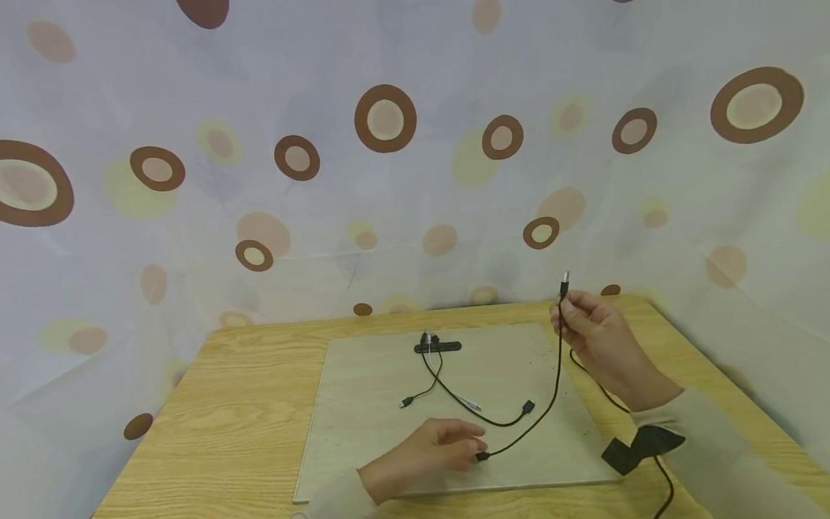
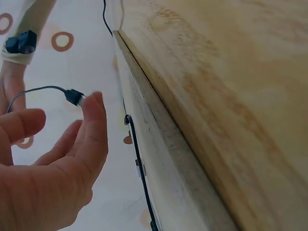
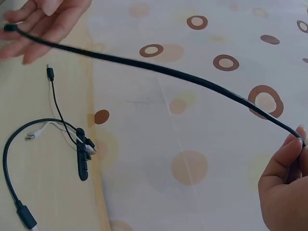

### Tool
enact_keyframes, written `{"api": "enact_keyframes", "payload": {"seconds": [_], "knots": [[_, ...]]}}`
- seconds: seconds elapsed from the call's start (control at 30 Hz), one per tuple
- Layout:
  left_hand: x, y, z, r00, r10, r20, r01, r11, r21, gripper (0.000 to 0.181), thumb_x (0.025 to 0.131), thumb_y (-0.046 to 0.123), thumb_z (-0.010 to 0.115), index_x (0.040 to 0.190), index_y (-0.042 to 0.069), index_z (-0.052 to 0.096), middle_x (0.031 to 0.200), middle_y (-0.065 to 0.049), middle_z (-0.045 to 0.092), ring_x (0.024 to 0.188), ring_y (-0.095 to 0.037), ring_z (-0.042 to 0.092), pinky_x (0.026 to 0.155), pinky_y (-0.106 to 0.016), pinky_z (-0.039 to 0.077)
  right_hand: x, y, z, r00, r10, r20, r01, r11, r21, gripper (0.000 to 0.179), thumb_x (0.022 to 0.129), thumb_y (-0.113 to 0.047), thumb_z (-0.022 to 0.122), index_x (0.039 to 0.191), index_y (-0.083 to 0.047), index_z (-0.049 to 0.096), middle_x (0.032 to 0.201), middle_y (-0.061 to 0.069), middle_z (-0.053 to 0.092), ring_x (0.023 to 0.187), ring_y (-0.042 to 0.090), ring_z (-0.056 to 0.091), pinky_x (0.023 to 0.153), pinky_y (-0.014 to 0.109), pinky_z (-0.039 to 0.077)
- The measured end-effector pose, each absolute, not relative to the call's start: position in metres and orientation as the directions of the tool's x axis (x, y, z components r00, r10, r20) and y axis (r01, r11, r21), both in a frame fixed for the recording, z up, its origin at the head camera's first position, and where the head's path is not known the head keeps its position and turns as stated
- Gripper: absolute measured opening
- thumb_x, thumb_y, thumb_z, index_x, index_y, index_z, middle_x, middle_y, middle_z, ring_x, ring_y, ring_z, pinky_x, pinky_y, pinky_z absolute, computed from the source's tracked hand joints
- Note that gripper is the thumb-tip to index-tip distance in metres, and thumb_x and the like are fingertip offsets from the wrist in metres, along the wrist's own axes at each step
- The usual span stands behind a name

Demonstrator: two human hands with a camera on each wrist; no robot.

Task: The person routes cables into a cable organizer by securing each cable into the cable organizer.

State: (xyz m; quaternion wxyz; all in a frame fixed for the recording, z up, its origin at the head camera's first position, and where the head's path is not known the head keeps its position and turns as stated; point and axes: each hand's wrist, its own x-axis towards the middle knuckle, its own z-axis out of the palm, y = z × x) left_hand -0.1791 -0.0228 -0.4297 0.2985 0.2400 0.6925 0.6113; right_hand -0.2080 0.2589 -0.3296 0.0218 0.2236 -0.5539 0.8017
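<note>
My right hand pinches a black USB cable just below its metal-tipped plug, which points up above the board's right side. From there the cable curves down to its other plug, beside my left hand. That hand's fingers are loosely bent and spread, the thumb apart from them; in the left wrist view the plug's tip meets or overlaps a fingertip. Near the board's back edge, a black cable holder carries a thick black cable, a thin black cable and a white cable.
The pale board lies on a wood-grain table. A patterned curtain stands behind and at both sides. A black wrist camera sits on my right wrist, with a dark cord trailing near it.
</note>
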Motion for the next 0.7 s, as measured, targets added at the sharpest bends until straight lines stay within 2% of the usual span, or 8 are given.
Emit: {"api": "enact_keyframes", "payload": {"seconds": [0.13,0.27,0.5,0.7], "knots": [[-0.176,-0.023,-0.432,-0.672,0.729,-0.13,-0.002,0.174,0.985,0.026,0.095,0.01,0.059,0.116,-0.004,0.064,0.103,-0.017,0.071,0.085,-0.018,0.069,0.072,-0.026,0.057,-0.207,0.255,-0.331,-0.912,-0.192,0.362,-0.264,-0.4,-0.878,0.008,0.1,-0.009,0.048,0.099,-0.003,0.054,0.09,0.002,0.06,0.082,0.01,0.057,0.073,0.018,0.05],[-0.174,-0.025,-0.434,-0.659,0.742,-0.125,0.033,0.194,0.981,0.02,0.092,0.009,0.063,0.107,-0.002,0.068,0.095,-0.016,0.072,0.074,-0.009,0.066,0.065,-0.02,0.055,-0.209,0.252,-0.332,-0.926,-0.165,0.34,-0.25,-0.407,-0.878,0.008,0.1,-0.01,0.049,0.1,-0.003,0.053,0.09,0.002,0.06,0.082,0.01,0.057,0.073,0.018,0.051],[-0.169,-0.031,-0.433,-0.7,0.708,-0.088,0.035,0.157,0.987,0.017,0.091,0.009,0.065,0.099,-0.006,0.07,0.084,-0.015,0.073,0.067,-0.008,0.066,0.061,-0.023,0.056,-0.219,0.248,-0.344,-0.936,-0.129,0.328,-0.26,-0.374,-0.89,0.009,0.1,-0.01,0.049,0.096,-0.004,0.055,0.088,0.001,0.061,0.081,0.009,0.058,0.071,0.017,0.05],[-0.167,-0.04,-0.428,-0.736,0.673,-0.073,0.066,0.179,0.982,0.018,0.09,0.012,0.066,0.095,-0.005,0.07,0.079,-0.013,0.073,0.064,-0.01,0.066,0.06,-0.027,0.058,-0.229,0.245,-0.358,-0.961,-0.12,0.249,-0.198,-0.331,-0.923,0.011,0.1,-0.012,0.049,0.094,-0.008,0.058,0.087,-0.001,0.061,0.079,0.008,0.057,0.071,0.018,0.05]]}}
